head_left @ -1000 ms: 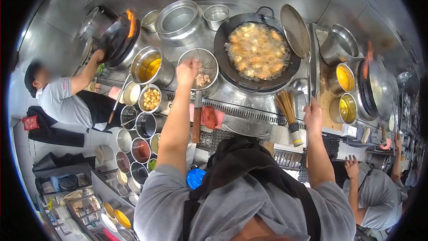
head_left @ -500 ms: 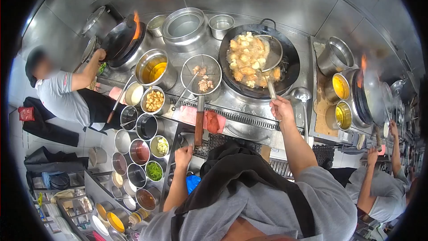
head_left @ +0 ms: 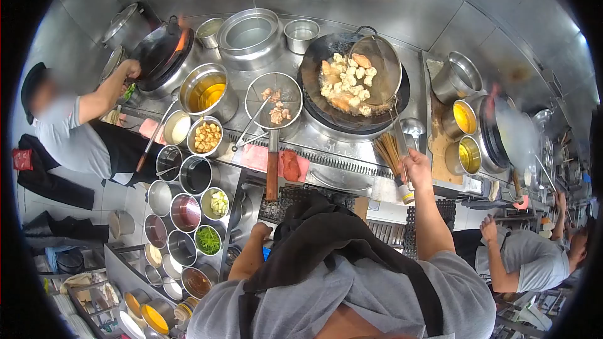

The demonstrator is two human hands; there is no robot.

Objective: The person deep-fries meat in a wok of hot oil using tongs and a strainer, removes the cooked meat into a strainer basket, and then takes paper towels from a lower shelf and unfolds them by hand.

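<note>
My right hand (head_left: 416, 169) is closed round the handle of a round mesh strainer (head_left: 384, 72), whose bowl is in the black wok (head_left: 311, 78) among fried pale and orange-brown pieces (head_left: 347, 83). My left hand (head_left: 260, 232) is low at my side, near the counter's front edge; its fingers are too hidden to read. A second strainer (head_left: 274, 91) with a wooden handle rests on a pot, holding small meat pieces (head_left: 279, 113), with tongs (head_left: 250, 130) lying across it. A bamboo brush (head_left: 389, 154) lies beside my right hand.
A co-worker (head_left: 69, 119) handles another wok (head_left: 157, 56) at the left. Another person (head_left: 527, 254) is at the right. Several ingredient pots, including greens (head_left: 208, 239), stand at the left. A ladle (head_left: 412, 127) lies right of the wok. A water pot (head_left: 248, 31) stands behind.
My left hand has withdrawn from the second strainer to my side. The mesh strainer went from above the wok's right side into the wok, then rightward with pieces against it. Tongs now lie across the second strainer.
</note>
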